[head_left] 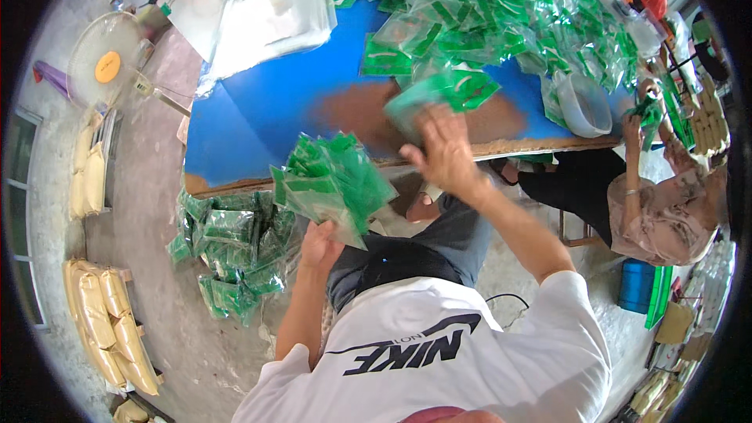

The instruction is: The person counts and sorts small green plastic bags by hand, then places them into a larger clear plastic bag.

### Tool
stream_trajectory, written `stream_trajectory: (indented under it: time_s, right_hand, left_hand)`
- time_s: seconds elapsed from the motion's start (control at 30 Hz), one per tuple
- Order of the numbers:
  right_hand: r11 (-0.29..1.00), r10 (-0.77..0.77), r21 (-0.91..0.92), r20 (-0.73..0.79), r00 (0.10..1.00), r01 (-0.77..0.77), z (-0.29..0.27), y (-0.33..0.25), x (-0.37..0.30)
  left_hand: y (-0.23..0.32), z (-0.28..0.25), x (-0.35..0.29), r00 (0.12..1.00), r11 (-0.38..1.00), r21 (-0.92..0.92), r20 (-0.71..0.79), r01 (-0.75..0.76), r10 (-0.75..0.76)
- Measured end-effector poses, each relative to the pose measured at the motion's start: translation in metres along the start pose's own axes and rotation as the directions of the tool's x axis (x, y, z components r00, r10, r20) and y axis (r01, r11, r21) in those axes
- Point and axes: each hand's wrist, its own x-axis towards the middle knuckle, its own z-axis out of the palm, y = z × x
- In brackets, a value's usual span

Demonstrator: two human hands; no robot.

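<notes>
Head view: left hand (319, 244) clamps a fanned stack of green packets (333, 180) from below, held by the table's (258, 110) near edge. Right hand (445, 149) pinches one blurred packet (439, 94) (its fingers closed around it), lifted from the heap (501, 16) for adding.

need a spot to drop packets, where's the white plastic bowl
In the head view, the white plastic bowl sits on the blue table, far right, beside the green packet heap.

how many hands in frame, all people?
3. The wearer's left hand grips a stack of green packets; their right hand lifts one packet off the table. A co-worker's hand is at the right; their other may be hidden.
</notes>
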Motion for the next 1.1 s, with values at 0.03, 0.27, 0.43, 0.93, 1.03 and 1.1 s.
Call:
stream_trajectory:
  time_s: [0.03, 0.27, 0.43, 0.93, 1.03, 1.1]
  right_hand:
    - [0.964, -0.157, 0.22, 0.018, 0.987, 0.149, -0.006, -0.011, -0.004]
    - [0.997, -0.022, 0.067, -0.013, 1.0, 0.023, -0.015, 0.02, 0.046]
    - [0.943, -0.302, 0.159, 0.048, 0.952, 0.291, -0.014, -0.018, 0.008]
    - [0.974, -0.173, 0.169, 0.114, 0.978, 0.153, -0.009, -0.011, 0.006]
    - [0.925, -0.252, 0.32, 0.118, 0.961, 0.204, -0.017, -0.025, 0.007]
    - [0.848, -0.183, 0.526, 0.172, 0.968, 0.066, -0.013, -0.033, 0.007]
  left_hand:
    - [0.0, 0.001, 0.001, 1.0, 1.0, -0.002, -0.002, 0.001, -0.001]
    - [0.0, -0.019, 0.005, 0.996, 0.994, 0.064, -0.011, 0.091, -0.091]
    - [-0.001, -0.005, 0.001, 0.997, 0.996, -0.081, 0.079, 0.029, -0.023]
    - [-0.001, -0.032, -0.001, 0.996, 0.995, -0.095, 0.087, 0.033, -0.025]
    - [0.005, -0.032, 0.003, 0.984, 0.988, -0.116, 0.16, 0.104, -0.084]
    - [0.007, -0.011, 0.005, 0.986, 0.987, -0.108, 0.129, 0.122, -0.108]
